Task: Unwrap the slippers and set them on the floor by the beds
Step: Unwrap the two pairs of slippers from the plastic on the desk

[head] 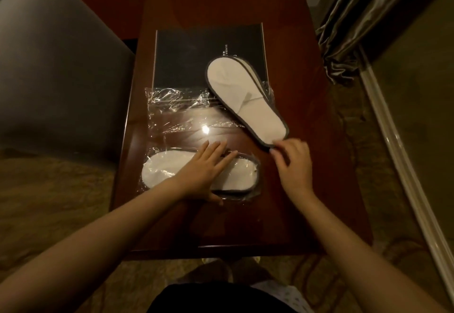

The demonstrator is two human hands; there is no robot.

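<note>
A pair of flat white slippers with dark trim [242, 94] lies unwrapped and stacked on the wooden table [307, 177], angled from far left to near right. My right hand [293, 165] pinches the heel end of this pair. A second white pair, the wrapped slippers [162, 171], lies nearer me inside clear plastic. My left hand [205, 170] rests flat on top of it with fingers spread. An empty clear plastic wrapper [181, 111] lies crumpled between the two pairs.
A dark folder [194, 54] lies on the table under the far slippers. A grey upholstered chair [56, 74] stands to the left. Curtains [356, 25] hang at the right. Patterned carpet [49, 202] surrounds the table.
</note>
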